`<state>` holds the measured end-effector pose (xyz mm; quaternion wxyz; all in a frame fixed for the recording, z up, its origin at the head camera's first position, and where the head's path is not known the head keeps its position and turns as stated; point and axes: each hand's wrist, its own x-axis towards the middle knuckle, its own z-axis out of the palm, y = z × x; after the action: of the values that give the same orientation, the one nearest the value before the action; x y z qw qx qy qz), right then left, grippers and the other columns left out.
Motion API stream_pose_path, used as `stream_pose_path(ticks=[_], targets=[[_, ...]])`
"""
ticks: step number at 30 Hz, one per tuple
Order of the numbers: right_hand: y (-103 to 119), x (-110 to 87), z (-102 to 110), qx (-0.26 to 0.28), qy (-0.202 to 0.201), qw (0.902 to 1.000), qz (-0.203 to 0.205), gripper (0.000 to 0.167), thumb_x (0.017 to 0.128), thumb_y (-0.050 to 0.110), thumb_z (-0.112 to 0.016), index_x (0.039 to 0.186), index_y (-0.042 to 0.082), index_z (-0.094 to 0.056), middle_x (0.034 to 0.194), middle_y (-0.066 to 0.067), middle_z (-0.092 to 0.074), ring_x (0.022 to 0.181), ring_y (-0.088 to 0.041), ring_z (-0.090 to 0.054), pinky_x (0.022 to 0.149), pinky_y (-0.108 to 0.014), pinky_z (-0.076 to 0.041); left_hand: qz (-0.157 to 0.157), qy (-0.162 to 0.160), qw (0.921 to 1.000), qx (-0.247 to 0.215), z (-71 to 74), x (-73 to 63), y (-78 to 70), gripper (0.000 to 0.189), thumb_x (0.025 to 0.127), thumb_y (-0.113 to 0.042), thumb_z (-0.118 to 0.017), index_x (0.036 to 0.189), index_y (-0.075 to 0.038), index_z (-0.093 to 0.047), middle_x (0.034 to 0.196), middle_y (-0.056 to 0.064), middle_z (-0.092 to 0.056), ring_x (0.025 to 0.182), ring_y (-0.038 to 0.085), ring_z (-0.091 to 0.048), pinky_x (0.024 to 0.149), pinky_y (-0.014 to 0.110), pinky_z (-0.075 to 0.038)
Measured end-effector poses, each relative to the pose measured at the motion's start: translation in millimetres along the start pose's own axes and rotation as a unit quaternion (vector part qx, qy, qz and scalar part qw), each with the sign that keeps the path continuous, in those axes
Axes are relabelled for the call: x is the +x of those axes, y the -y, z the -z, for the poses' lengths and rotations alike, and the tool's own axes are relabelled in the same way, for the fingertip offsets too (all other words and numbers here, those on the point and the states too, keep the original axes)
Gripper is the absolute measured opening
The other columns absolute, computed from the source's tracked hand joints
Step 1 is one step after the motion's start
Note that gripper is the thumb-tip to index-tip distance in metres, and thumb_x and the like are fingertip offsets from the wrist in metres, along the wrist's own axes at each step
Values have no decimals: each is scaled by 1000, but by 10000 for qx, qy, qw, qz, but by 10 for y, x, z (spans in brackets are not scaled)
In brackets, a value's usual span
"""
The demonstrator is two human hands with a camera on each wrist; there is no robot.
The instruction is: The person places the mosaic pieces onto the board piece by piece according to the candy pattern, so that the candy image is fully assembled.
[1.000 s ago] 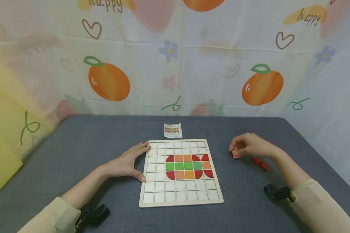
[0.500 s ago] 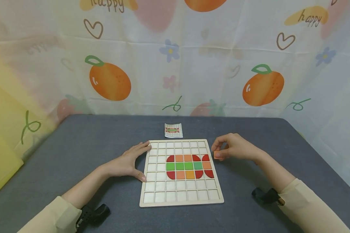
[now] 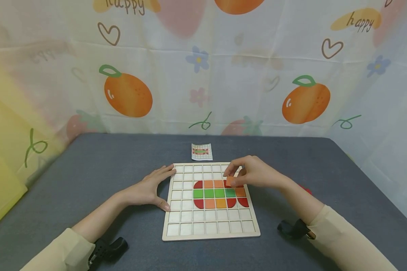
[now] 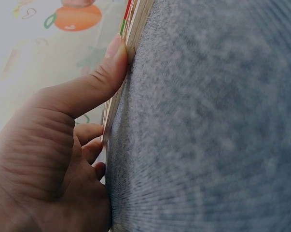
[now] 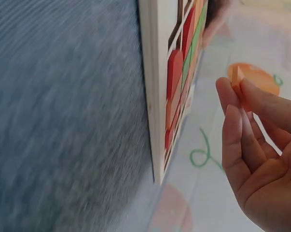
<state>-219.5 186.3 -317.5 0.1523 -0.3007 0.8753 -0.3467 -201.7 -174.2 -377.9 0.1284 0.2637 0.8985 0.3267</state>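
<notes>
A pale wooden grid board (image 3: 210, 238) lies on the table, with red, orange and green tiles (image 3: 219, 193) set in its middle rows. My left hand (image 3: 148, 189) is spread along the board's left edge, thumb and fingertips touching the rim; the left wrist view shows the thumb (image 4: 117, 58) on the edge. Over the board's right part, my right hand (image 3: 257, 172) pinches an orange square tile (image 3: 230, 181) between thumb and fingers. This tile (image 5: 238, 82) is raised off the board in the right wrist view. In the head view, the hand covers part of the upper right corner.
A small printed card (image 3: 201, 152) with a candy-like grid pattern lies behind the board. Red pieces (image 3: 306, 189) on the table to the right are mostly hidden by the right forearm. A fruit-print curtain (image 3: 203, 75) hangs behind the table.
My right hand has carried the orange tile leftward from the table at right to over the board. My left hand has stayed at the board's left edge.
</notes>
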Motion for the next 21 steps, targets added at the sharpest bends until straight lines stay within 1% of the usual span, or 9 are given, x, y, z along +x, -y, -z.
stream_pose_path(ticks=[4, 6, 12, 21], targets=[[79, 65, -70, 89, 117, 9998, 119, 21, 86, 11, -75, 107, 13, -73, 106, -6, -71, 86, -12, -69, 75, -30, -57, 17, -11, 10000, 9, -4, 4, -2, 115, 66, -42, -89, 156, -5, -27, 167, 16, -14, 153, 48, -5, 113, 76, -7], [124, 100, -102, 145, 183, 9996, 169, 22, 86, 9, -74, 107, 14, -73, 105, -7, -70, 83, -13, -70, 75, -29, -57, 24, -16, 10000, 25, -5, 4, -3, 115, 66, -42, -89, 156, -5, -27, 167, 16, -14, 153, 48, -5, 113, 76, -7], [268, 205, -188, 209, 323, 9985, 378, 22, 86, 7, -75, 106, 15, -73, 97, -5, -68, 80, -11, -71, 71, -28, -58, -9, -30, 10000, 27, -11, -3, -4, 116, 66, -42, -90, 156, -4, -27, 167, 18, -14, 153, 49, -6, 112, 77, -7], [454, 390, -315, -5, 390, 9963, 760, 21, 86, 5, -72, 106, 11, -74, 90, -3, -69, 78, -10, -70, 71, -25, -57, -22, -72, 9999, 110, -7, 6, -8, 115, 66, -42, -89, 155, -5, -28, 167, 17, -15, 153, 48, -7, 112, 77, -9]])
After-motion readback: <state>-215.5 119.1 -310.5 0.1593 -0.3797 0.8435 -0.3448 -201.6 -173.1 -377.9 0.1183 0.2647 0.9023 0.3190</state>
